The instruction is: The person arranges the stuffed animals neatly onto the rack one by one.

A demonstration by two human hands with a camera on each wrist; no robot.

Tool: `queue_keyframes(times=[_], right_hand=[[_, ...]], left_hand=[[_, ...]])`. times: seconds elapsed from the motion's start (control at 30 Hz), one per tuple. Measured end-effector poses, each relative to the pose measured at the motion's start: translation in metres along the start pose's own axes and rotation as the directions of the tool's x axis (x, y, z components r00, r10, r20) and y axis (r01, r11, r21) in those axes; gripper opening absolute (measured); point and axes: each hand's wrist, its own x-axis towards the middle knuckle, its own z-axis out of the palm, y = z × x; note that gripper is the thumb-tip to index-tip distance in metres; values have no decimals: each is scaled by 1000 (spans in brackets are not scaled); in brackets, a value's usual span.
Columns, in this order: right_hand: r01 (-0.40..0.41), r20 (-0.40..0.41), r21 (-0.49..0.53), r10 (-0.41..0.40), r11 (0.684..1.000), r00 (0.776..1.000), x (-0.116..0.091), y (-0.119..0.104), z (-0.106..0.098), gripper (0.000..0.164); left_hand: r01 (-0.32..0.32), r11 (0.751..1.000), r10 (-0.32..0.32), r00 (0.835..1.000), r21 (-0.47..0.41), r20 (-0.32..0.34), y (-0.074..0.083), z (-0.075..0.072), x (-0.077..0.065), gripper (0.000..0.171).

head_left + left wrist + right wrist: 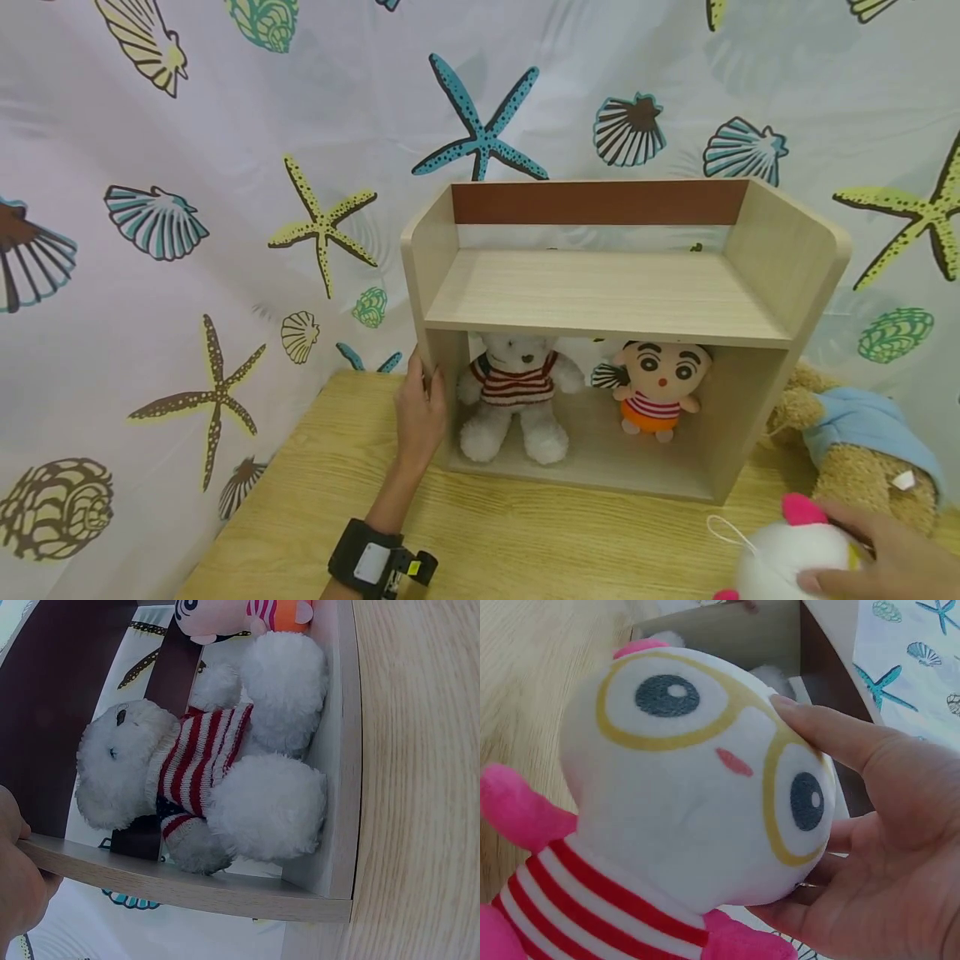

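My left hand (pixel 420 412) grips the left side panel of a small two-level wooden shelf (pixel 600 292). In the left wrist view, that hand (pixel 19 870) wraps the panel's edge beside a white teddy bear (pixel 202 765) in a red-striped sweater. My right hand (pixel 896 554), at the lower right, holds a plush toy (pixel 795 554) by its white head. Up close in the right wrist view, the plush toy (pixel 675 772) has yellow-ringed eyes, pink limbs and a red-striped body. The white bear and a boy doll (pixel 660 379) with orange shorts sit in the shelf's lower compartment.
A brown teddy bear (pixel 862 483) in light blue cloth lies right of the shelf. The shelf stands on a wooden table (pixel 300 500) near a white curtain (pixel 600 67) printed with starfish and shells. My left wrist wears a camera strap (pixel 367 558).
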Motion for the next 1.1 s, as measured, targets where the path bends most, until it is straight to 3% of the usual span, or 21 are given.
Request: queue_keyframes(times=[0.43,0.57,0.77,0.97,1.1], right_hand=[[-35,-156,69,45,997,987,-8,-32,0,91],[-47,-213,82,64,996,975,-13,-44,-3,95],[-12,-283,168,60,986,957,-19,-61,-4,87],[-2,-372,132,52,991,927,-24,-84,-6,82],[23,-396,122,28,992,918,-23,-95,-9,81]], left_hand=[[-2,1000,2,1000,-2,-4,0,0,0,44],[-3,1000,3,1000,-4,-6,0,0,1,44],[-8,1000,8,1000,-5,-10,0,2,0,44],[-8,1000,8,1000,-2,-18,1,3,0,44],[2,1000,-3,1000,-13,-11,2,1,0,45]])
